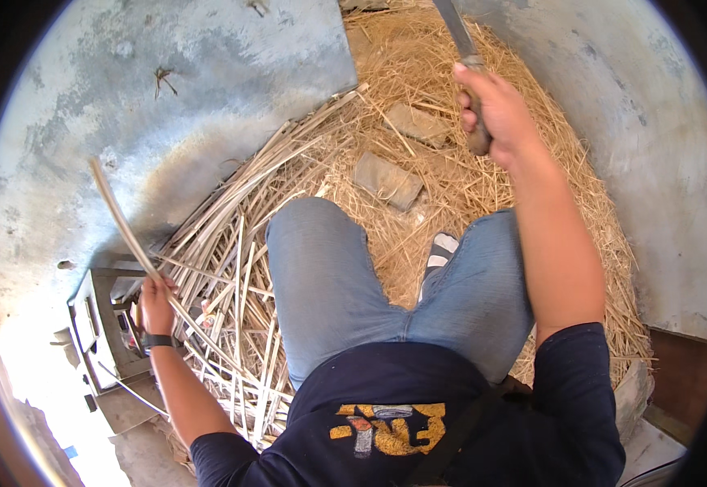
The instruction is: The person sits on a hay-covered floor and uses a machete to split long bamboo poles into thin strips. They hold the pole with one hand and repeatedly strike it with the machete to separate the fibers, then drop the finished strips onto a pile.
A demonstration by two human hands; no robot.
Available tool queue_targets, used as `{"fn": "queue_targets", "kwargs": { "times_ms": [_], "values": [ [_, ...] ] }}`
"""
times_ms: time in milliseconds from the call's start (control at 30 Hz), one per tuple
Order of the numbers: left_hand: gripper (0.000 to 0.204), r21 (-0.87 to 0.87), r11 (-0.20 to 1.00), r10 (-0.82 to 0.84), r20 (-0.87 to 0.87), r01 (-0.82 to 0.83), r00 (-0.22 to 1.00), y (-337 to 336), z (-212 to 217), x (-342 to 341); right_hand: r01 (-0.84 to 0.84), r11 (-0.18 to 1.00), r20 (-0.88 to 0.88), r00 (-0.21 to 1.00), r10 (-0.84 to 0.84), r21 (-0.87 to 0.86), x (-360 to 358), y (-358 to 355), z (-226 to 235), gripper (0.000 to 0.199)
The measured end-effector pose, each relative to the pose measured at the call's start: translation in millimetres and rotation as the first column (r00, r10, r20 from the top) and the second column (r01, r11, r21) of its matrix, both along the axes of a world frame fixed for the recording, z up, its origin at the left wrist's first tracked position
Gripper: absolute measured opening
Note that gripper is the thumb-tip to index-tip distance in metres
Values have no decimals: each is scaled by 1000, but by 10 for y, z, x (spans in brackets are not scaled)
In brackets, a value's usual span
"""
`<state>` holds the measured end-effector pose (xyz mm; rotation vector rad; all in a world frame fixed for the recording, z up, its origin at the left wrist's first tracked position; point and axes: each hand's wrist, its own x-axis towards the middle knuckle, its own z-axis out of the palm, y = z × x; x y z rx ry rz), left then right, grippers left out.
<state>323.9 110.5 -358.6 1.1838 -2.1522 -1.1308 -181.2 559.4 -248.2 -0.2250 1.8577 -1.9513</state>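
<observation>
Out at the left, my left hand [157, 307] is closed around a long pale split strip [123, 223], which looks like bamboo. The strip slants up toward the wall from my fist, and its other end runs down over the pile beside my leg. High on the right, my right hand [495, 109] grips the worn handle of a large knife [459, 28]. Its blade points up and away from me, and the tip is cut off by the picture's top edge. The knife and the strip are far apart.
Many loose pale strips [244, 280] lie heaped left of my legs. Straw-like shavings [402, 53] cover the ground ahead, with a grey brick [387, 180] and a second block [418, 123] among them. Blue-grey walls [207, 65] stand on both sides. A dark metal frame [118, 316] is near my left wrist.
</observation>
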Motion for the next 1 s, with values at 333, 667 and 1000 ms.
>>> {"fn": "queue_targets", "kwargs": {
  "times_ms": [333, 667, 1000],
  "values": [
    [29, -218, 962, -244, -427, 163, 871, 569, 2275, -1615, 135, 960, 264, 962, -68, -245, -44, 180, -443, 25],
    [30, -336, 873, -487, -558, 354, 672, 1335, 2552, -3171, 169, 958, 198, 972, -124, -231, -312, 491, -507, 27],
    [28, -247, 891, -447, -616, 380, 648, 1768, 2087, -3935, 177, 957, 142, 979, -147, -231, -387, 470, -413, 28]
  ]
}}
